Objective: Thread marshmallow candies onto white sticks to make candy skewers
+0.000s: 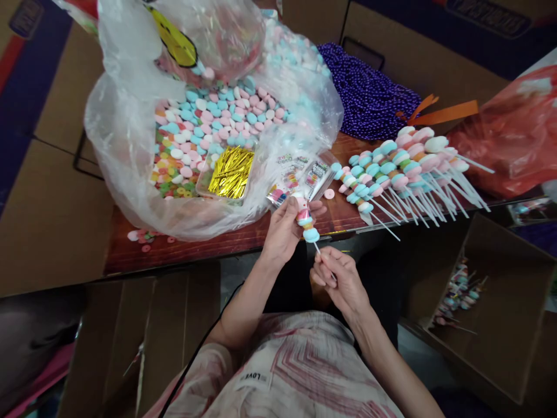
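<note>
Holds a candy skewer (311, 235) near its upper end in the left hand (281, 232), with thumb laid on the near side and fingers closed behind it; shows the left fingertips past the right side of the candies, slightly parted from one another; leaves blue and orange pieces uncovered below that grip; pinches the bare white stick (317, 248) with the right hand (337, 270), just below the lowest blue candy, between thumb and fingertips brought narrowly together; curls the remaining right fingers toward the palm, near the stick's lower end; cannot tell whether touching it there.

Holds the skewer slanted, candies up and to the left, by the near edge of the wooden table (165, 255); reaches with the left hand close to printed packets (300, 174); cannot tell whether touching them; has a loose pink candy (329, 194) lying just right of the left fingertips; has piled skewers (391, 165) farther right, sticks pointing toward the near edge; has on the left a large plastic bag (108, 145), spread open around loose candies (230, 110) and a tray (201, 188) of gold strips (230, 172).
</note>
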